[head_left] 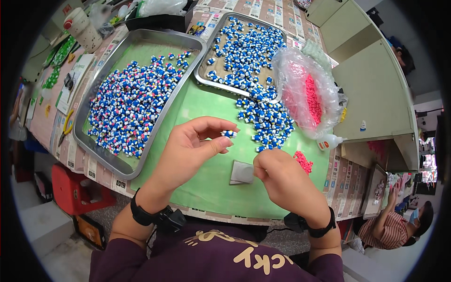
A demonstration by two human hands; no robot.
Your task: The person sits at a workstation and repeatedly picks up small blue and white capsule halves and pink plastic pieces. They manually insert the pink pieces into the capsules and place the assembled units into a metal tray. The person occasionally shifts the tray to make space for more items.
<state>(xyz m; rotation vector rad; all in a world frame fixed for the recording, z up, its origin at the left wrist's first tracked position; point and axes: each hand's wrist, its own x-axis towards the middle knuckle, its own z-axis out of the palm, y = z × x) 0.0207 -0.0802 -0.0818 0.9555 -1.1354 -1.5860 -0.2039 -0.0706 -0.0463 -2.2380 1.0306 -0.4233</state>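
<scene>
My left hand pinches a small blue-and-white bead-like piece between thumb and fingertips, above the green mat. My right hand is closed, knuckles up, beside a small stack of grey square pads; its fingertips are hidden, so what they grip does not show. Just beyond my right hand lies a loose heap of blue-and-white pieces, which runs up to the tray at the back. Tiny pink bits are piled to the right of that hand.
A metal tray at left holds many pieces, some with pink bits; another tray stands behind. At right are a plastic bag of pink bits and a white squeeze bottle. Yellow-handled pliers lie far left. A person sits at right.
</scene>
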